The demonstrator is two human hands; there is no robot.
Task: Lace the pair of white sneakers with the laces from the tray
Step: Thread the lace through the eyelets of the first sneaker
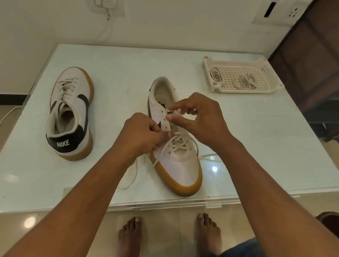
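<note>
A white sneaker (183, 169) with a tan sole lies in front of me, toe toward the table's near edge, its lower eyelets crossed by a cream lace (177, 142). My left hand (140, 136) pinches that lace at the shoe's left eyelet row. Over the tongue, my right hand (200, 117) holds thumb and forefinger together at an upper eyelet; a lace end between them cannot be made out. Loose lace trails off both sides of the shoe. The second sneaker (70, 114), fully laced, stands at the left with its heel toward me.
A white perforated tray (240, 76) holding a couple of bundled laces sits at the table's back right. The glass-topped table (122, 75) ends just past the shoe's toe. A dark cabinet stands to the right, a chair edge at lower right.
</note>
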